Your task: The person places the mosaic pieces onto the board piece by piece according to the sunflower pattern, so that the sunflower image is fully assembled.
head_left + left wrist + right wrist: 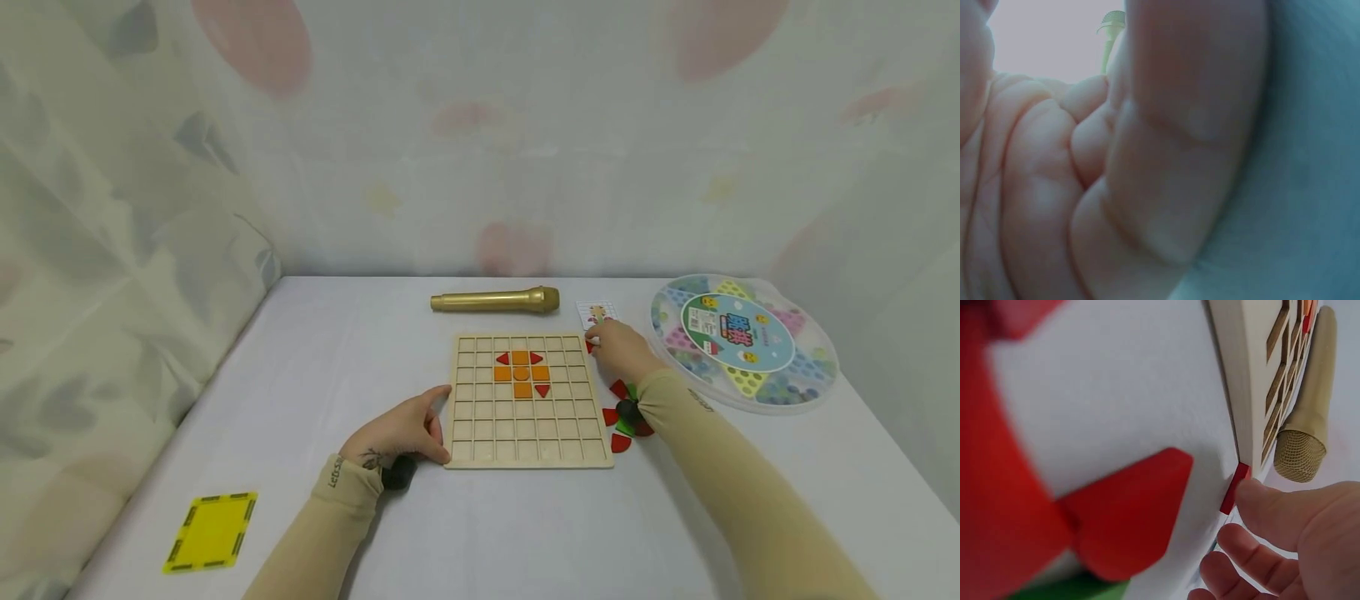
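A pale wooden grid board lies on the table, with orange squares and several red triangles set near its upper middle. My left hand touches the board's left side, index finger higher up and thumb at the lower corner; its palm and fingers fill the left wrist view. Beside the board's upper right corner, my right hand pinches a small red piece between thumb and index finger. A small printed card lies just beyond that hand. Loose red pieces and a green piece lie near my right wrist.
Behind the board lies a gold microphone. A clear round case with a printed label stands at the right. On the left front of the table is a yellow square with dark edge marks. Patterned curtains hang around the table.
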The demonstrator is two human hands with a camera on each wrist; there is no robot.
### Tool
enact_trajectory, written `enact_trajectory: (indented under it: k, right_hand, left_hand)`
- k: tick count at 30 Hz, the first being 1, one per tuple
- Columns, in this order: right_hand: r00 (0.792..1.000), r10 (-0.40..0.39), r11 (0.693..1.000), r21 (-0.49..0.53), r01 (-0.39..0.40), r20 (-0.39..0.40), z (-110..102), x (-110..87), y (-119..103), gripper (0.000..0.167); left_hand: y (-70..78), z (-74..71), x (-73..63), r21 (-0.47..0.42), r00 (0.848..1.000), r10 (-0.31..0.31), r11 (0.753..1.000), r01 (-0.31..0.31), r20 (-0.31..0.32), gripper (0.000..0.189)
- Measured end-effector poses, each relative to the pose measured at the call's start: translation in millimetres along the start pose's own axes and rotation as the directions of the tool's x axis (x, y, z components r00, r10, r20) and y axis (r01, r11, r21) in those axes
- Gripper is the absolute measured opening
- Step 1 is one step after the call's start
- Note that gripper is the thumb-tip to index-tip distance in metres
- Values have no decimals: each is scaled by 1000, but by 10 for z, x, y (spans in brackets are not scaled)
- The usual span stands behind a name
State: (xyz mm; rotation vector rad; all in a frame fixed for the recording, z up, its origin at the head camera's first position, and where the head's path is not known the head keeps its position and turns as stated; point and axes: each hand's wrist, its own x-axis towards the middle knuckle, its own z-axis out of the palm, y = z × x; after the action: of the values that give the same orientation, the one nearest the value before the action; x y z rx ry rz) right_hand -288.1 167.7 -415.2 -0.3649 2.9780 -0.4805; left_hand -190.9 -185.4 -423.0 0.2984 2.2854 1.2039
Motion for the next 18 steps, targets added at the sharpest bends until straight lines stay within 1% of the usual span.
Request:
enact_trajectory:
  k: [4,10,16,18]
  right_hand:
    - [1000,-3,1000,2,3,-1,27,48,18,31]
    - [1000,10,996,91,-10,2,29,69,57,28]
    - [1000,8,987,160,-8,0,9,52,53,15]
    - [1000,18,984,175,-18,2,1,47,49,11]
  left_hand:
    - [11,5,-14,2,1000,13,1000,-13,0,109]
    - [22,11,-30,2,1000,22,1000,-22,-3,109]
    - [9,7,-25,-8,1000,21,1000,-21,3,109]
    - [6,7,-20,-16,1000,16,1000,-16,4,109]
